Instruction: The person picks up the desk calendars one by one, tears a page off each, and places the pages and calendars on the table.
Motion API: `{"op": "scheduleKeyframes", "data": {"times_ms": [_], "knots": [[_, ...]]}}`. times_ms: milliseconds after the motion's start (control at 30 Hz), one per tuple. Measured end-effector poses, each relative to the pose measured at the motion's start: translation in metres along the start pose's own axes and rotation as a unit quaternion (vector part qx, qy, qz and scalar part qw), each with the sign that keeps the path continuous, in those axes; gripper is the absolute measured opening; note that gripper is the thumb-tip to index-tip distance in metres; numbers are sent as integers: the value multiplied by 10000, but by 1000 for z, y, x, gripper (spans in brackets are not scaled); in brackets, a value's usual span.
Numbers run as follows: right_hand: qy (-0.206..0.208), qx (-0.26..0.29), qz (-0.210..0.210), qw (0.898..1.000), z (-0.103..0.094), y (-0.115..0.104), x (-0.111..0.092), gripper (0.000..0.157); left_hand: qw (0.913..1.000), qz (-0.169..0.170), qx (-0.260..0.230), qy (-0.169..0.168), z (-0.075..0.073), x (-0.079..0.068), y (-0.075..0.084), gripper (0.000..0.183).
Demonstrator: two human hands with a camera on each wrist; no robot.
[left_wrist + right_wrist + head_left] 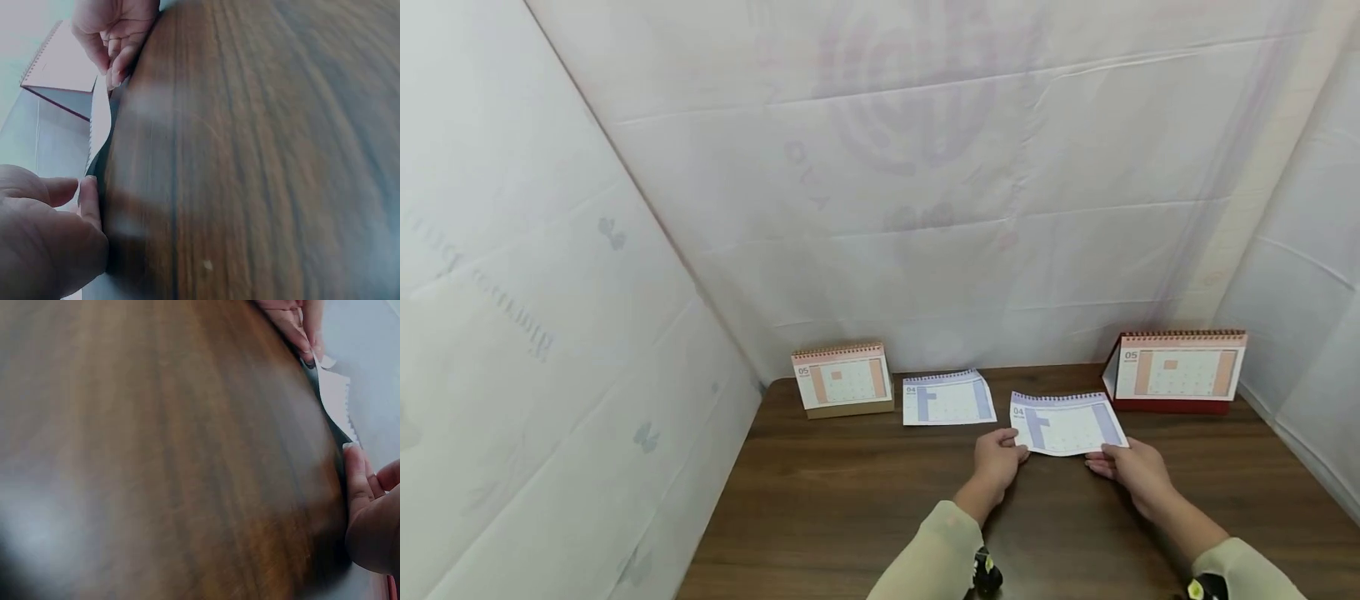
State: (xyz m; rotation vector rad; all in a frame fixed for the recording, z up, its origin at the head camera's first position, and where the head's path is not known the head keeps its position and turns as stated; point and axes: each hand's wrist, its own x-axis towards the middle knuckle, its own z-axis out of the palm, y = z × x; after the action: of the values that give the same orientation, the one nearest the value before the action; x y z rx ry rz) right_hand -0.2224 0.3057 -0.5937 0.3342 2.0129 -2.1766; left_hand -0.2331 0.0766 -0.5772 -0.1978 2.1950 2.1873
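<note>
A loose calendar page marked 04, with a purple torn-hole top edge, is stretched between both hands low over the wooden table. My left hand pinches its lower left corner, and the right hand pinches the lower right one. From the left wrist view, the page is seen edge-on and bowed, its near edge lifted above the wood. Another 04 page lies just to the left, its right side slightly curled.
A desk calendar with a red base and an 05 page stands at the back right. At the back left is a similar calendar on a tan base. White printed sheeting rises behind the wooden table.
</note>
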Motion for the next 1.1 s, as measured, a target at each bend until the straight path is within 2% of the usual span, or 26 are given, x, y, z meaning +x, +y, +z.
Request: {"op": "scheduleKeyframes", "data": {"times_ms": [200, 300, 467, 667, 1100], "knots": [[-6, 298, 57, 9995, -3, -7, 13, 64, 9990, -78, -225, 383, 11, 4, 4, 23], [-29, 365, 13, 9993, -4, -10, 18, 65, 9981, -21, -29, 610, 15, 5, 6, 22], [132, 416, 113, 9990, 3, -15, 26, 66, 9957, 205, 290, 861, 17, 14, 1, 19], [444, 447, 45, 9980, 14, -18, 38, 67, 9935, 554, 240, 968, 16, 24, -3, 20], [981, 379, 108, 9944, 26, -23, 53, 66, 9935, 727, -14, 873, 17, 42, -9, 22]]}}
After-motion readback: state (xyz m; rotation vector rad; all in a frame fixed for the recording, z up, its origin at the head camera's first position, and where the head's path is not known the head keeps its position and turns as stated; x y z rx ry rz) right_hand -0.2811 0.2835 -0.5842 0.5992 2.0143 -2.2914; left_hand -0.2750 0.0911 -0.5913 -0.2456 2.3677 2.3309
